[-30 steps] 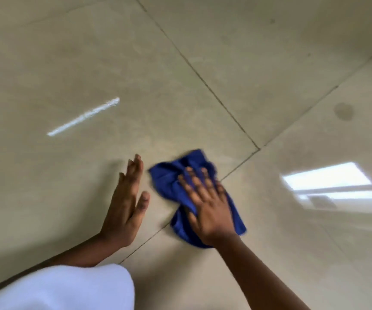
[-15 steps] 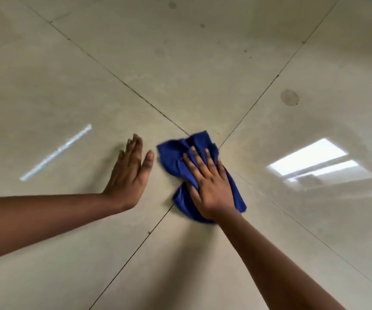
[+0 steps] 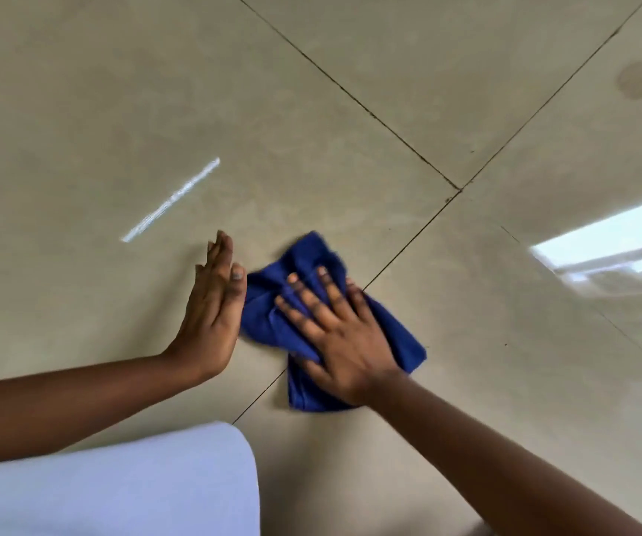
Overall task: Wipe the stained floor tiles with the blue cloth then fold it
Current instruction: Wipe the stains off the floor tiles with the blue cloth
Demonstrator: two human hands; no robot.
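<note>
A crumpled blue cloth (image 3: 396, 334) lies on the beige floor tiles (image 3: 118, 110), over a grout line. My right hand (image 3: 340, 336) presses flat on top of the cloth, fingers spread, covering its middle. My left hand (image 3: 213, 307) rests flat on the tile just left of the cloth, fingers together and pointing away, its thumb touching the cloth's left edge. It holds nothing. A round dark stain (image 3: 637, 80) marks the tile at the far right.
Grout lines cross at a tile corner (image 3: 459, 188) beyond the cloth. A bright streak of reflected light (image 3: 170, 200) lies on the left tile, and a window reflection (image 3: 613, 241) on the right. My white-clad knee (image 3: 118, 485) fills the lower left.
The cloth and my right hand have slid back from the tile corner toward me along the grout line. The view has tilted, and my knee has come back into sight.
</note>
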